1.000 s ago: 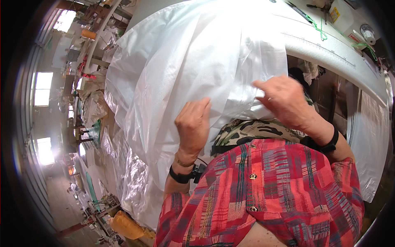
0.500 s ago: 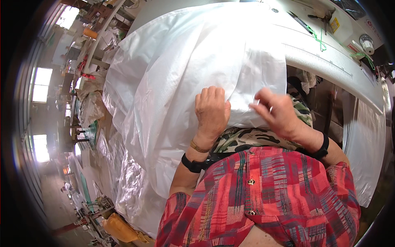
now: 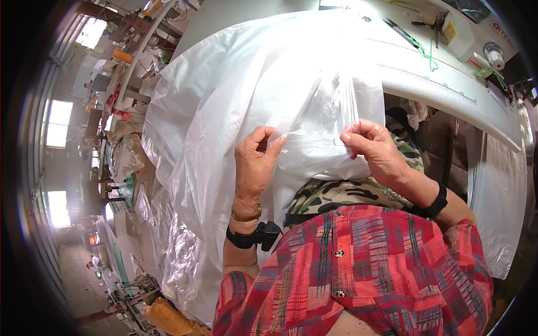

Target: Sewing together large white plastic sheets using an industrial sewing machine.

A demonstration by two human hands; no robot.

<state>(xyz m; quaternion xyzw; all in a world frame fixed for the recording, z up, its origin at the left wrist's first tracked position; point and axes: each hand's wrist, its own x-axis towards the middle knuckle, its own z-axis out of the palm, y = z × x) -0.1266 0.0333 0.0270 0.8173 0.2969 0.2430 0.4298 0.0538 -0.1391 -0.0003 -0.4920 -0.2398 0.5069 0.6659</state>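
A large sheet of translucent white plastic film drapes from the white table over my lap and down to the left. My left hand pinches a fold of it between thumb and fingers. To the right, my right hand grips the film too, fingertips pressed together at its near edge. Between both hands the film is stretched, with gathered creases running up toward the table. The layers under my fingertips are too glossy to tell apart.
A white table edge with a ruler scale curves along the right. On it lie black snips with green cord and a sewing machine. More plastic film hangs at the right. Machines and an orange bundle stand left.
My left hand has moved left and turned, now pinching the film. My right hand, blurred and off the film before, has closed on it. The film between them is now pulled into creases.
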